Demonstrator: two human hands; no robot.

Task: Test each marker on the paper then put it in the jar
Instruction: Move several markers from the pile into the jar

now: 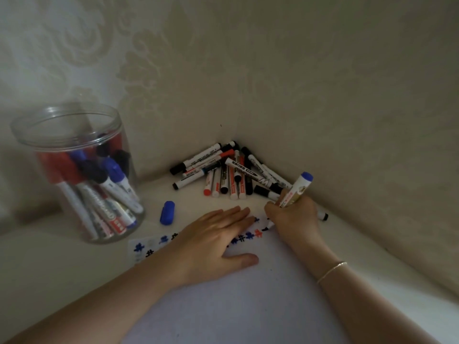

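My right hand [295, 219] grips an uncapped blue marker [299, 188], its blue end up and its tip down on the white paper [248, 299]. My left hand [213, 242] lies flat on the paper with straight fingers, pressing it down. A row of blue, red and black test marks [244, 237] runs across the paper's far edge, partly under my left hand. The loose blue cap [167, 212] lies on the surface left of my hands. A clear jar [79, 170] at the left holds several capped markers. A pile of markers [228, 170] sits in the corner.
Patterned walls meet in a corner right behind the marker pile. A single black-capped marker [323, 216] lies by the wall just right of my right hand. A thin bracelet [331, 270] circles my right wrist.
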